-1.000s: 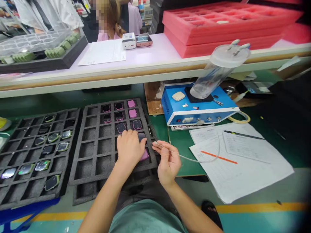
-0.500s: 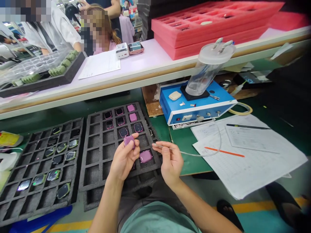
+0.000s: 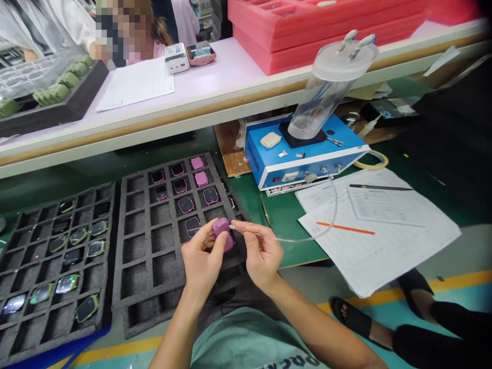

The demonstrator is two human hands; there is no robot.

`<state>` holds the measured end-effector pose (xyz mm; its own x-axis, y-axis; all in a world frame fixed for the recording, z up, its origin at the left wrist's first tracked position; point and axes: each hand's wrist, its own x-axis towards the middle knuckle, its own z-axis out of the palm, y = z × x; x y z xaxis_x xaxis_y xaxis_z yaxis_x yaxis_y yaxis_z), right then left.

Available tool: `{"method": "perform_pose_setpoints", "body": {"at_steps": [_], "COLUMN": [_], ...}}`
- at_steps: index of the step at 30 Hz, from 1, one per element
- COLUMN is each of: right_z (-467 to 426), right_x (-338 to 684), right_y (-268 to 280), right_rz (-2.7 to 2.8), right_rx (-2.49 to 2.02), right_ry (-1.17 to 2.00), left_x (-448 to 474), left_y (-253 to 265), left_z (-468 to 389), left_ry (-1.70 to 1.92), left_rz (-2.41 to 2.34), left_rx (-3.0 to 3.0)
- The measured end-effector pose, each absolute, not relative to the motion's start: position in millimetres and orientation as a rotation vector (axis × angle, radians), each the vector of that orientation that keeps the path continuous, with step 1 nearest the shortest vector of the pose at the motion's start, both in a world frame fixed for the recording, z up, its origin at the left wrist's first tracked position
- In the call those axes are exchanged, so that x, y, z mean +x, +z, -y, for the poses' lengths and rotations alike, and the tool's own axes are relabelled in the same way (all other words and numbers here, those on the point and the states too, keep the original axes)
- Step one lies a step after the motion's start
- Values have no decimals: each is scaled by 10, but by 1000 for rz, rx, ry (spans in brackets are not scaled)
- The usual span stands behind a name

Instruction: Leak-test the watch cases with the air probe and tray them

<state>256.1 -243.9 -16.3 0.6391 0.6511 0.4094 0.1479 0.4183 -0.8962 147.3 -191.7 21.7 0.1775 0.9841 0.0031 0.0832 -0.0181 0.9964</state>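
Tubing (image 3: 294, 240), thin and translucent, pinched in the right hand (image 3: 265, 256), points leftward at the rounded purple watch case (image 3: 220, 225) clasped by the left hand (image 3: 200, 260) near the dark-grey foam tray's (image 3: 149, 260) right edge.

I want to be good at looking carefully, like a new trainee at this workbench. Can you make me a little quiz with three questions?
1. Which hand holds up a purple watch case?
2. True or false: the orange stick lies on the papers.
3. What colour is the box under the clear cylinder and its black base? (a) yellow (b) blue (c) red

Key:
1. The left hand.
2. True.
3. b, blue with white edges.
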Motion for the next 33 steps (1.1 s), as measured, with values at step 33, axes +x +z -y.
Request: {"method": "perform_pose_setpoints", "body": {"at_steps": [33], "right_z": [2419], "right_x": [2563], "right_y": [-159], "right_rz": [861], "right_rx": [-1104], "right_ry": [371], "left_x": [1461], "left_y": [188], "left_z": [1966], "left_ry": [1087], "left_rz": [-1043], "left_rx": [1618]}}
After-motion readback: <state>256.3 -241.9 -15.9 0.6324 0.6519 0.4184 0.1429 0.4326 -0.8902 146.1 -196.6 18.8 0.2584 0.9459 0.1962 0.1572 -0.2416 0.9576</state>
